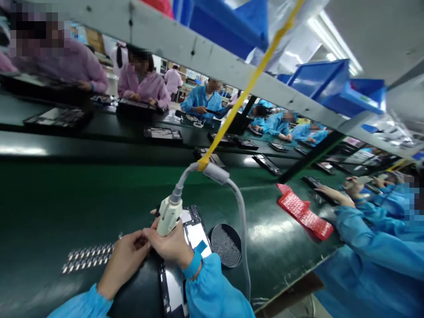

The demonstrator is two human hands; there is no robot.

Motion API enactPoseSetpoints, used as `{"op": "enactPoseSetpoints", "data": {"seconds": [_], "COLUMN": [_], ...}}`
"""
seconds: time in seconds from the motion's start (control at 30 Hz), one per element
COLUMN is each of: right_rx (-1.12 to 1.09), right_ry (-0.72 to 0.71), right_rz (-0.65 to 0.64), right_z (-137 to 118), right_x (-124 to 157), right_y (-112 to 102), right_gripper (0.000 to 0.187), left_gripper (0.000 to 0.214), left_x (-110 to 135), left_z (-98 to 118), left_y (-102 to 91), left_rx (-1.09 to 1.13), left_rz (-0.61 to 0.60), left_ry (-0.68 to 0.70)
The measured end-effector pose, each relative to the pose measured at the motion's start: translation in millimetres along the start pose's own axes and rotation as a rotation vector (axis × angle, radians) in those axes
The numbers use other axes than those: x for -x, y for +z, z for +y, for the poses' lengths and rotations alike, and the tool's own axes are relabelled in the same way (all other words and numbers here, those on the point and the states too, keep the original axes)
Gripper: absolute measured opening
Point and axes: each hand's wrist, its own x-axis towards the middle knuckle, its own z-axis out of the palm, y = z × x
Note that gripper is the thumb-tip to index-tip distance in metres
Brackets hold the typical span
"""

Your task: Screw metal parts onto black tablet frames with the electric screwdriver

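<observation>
My right hand (pixel 174 245) is wrapped round a cream electric screwdriver (pixel 169 216), held nearly upright with its grey cable leaving the top. Under that hand lies a flat black-framed device (pixel 174 287) with white panels, partly covered by my hand and sleeve. My left hand (pixel 127 256) is closed in a pinch right beside my right hand; whatever its fingertips hold is hidden. To the left, a strip of small metal parts (pixel 88 258) lies in rows on the green bench. A round dark dish (pixel 226 245) full of tiny pieces sits right of the device.
A yellow strap (pixel 245 92) holds up the grey cable (pixel 243 221). Red bubble wrap (pixel 304 212) lies to the right, near a co-worker's hand (pixel 334 194). More devices (pixel 163 134) lie along the line behind. Blue bins (pixel 318 77) stand on the overhead rail.
</observation>
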Motion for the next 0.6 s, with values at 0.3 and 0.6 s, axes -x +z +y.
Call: {"op": "enactPoseSetpoints", "data": {"seconds": [0.3,0.6], "right_rx": [-0.403,-0.063], "right_ry": [-0.230,-0.102], "right_rz": [0.088,0.251], "right_z": [-54.0,-30.4], "right_x": [-2.0,8.5], "right_y": [-31.0,-111.5], "right_gripper": [0.069,0.045], "left_gripper": [0.047,0.025], "left_x": [5.5,65.0], "left_z": [24.4,17.5], "left_y": [2.2,57.7], "left_rx": [0.014,-0.564], "left_rz": [0.049,0.325], "left_ry": [-0.103,0.561]}}
